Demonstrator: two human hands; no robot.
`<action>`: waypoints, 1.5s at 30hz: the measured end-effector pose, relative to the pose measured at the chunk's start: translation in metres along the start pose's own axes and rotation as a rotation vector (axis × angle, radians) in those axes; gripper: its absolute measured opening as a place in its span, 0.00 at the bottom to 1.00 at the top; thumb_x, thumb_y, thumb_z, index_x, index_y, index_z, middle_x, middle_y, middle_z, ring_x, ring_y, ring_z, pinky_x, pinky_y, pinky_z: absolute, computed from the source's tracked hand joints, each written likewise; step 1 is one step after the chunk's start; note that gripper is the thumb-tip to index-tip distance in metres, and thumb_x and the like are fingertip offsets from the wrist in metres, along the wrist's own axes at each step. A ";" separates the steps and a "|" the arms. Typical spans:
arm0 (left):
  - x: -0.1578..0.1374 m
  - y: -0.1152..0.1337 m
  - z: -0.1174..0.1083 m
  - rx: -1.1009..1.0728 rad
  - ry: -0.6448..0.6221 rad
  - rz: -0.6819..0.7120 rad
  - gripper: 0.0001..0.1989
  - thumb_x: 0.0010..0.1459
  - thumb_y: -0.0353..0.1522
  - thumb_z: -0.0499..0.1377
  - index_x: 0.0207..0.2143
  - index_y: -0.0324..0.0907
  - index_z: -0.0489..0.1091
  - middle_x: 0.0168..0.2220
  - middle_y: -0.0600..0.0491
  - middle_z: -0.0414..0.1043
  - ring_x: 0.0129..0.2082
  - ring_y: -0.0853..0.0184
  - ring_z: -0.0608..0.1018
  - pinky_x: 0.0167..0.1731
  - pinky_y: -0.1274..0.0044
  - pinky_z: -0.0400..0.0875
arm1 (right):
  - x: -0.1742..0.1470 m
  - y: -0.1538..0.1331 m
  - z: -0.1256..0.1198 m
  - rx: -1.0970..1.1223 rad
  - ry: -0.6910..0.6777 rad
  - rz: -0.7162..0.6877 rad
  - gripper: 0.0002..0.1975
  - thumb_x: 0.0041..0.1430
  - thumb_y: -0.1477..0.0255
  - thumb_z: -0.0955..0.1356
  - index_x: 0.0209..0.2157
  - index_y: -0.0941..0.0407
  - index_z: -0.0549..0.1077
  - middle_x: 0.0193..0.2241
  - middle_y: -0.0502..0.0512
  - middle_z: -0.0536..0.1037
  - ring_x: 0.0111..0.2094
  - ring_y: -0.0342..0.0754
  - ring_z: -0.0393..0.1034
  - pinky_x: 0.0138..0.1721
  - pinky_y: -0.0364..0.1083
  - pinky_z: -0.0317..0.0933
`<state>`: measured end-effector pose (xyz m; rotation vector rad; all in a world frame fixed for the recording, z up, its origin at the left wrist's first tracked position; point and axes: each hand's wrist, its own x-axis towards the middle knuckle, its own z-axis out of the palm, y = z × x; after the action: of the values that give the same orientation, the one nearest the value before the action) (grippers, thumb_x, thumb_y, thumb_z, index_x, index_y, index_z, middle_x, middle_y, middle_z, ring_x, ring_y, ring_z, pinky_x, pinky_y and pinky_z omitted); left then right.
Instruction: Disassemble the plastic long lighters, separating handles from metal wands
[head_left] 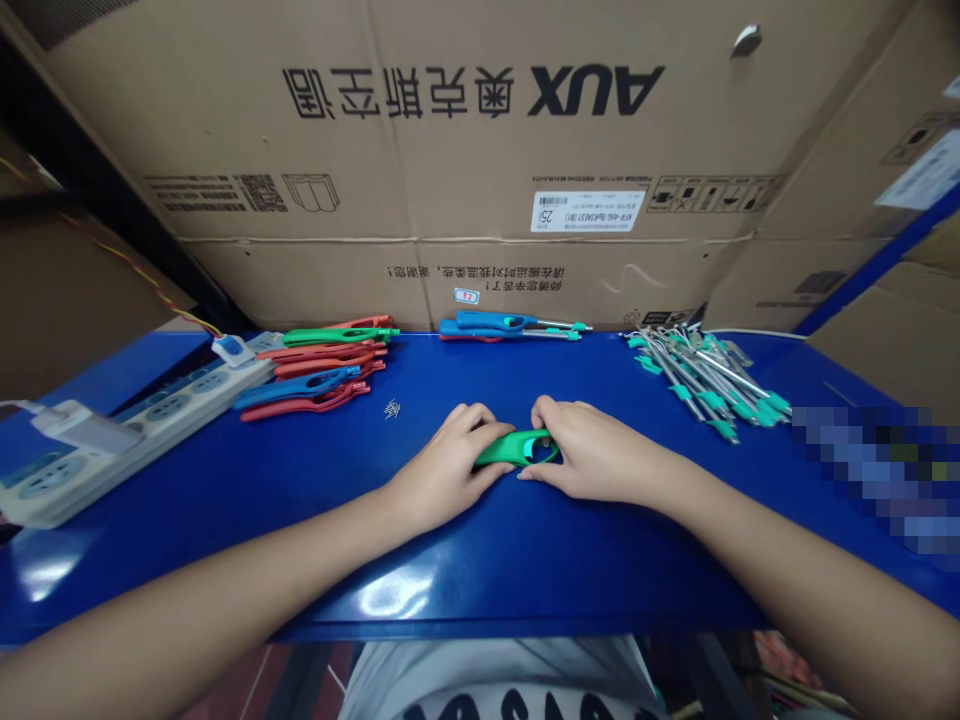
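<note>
A green lighter handle (504, 449) with a teal trigger piece in its opening is held low over the middle of the blue table. My left hand (454, 458) is closed around its left end, thumb and fingers pressed on the body. On the other end, my right hand (581, 448) grips the looped part beside the trigger opening. The fingers hide both ends of the handle. Beyond my hands lie blue lighters (491, 322) with metal tubes. A small heap of screws (392, 409) lies left of my left hand.
Red, green and blue lighter handles (315, 385) lie at the left beside a white power strip (142, 435) with plugs in it. A pile of metal lighter tubes with teal parts (709, 380) is at the right. A cardboard sheet (465, 160) stands along the table's back.
</note>
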<state>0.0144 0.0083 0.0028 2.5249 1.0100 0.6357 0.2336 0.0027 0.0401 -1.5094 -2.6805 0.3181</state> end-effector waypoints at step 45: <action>0.012 -0.012 -0.058 -0.039 0.156 0.021 0.07 0.61 0.33 0.61 0.32 0.39 0.76 0.36 0.50 0.73 0.33 0.66 0.76 0.34 0.76 0.70 | 0.014 0.046 -0.024 0.740 0.103 -0.018 0.19 0.55 0.53 0.72 0.28 0.56 0.77 0.24 0.51 0.76 0.27 0.44 0.65 0.31 0.45 0.59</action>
<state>-0.0147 0.0335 0.0494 2.4859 1.0139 0.8620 0.2685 0.0417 0.0534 -1.2097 -2.1109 1.0496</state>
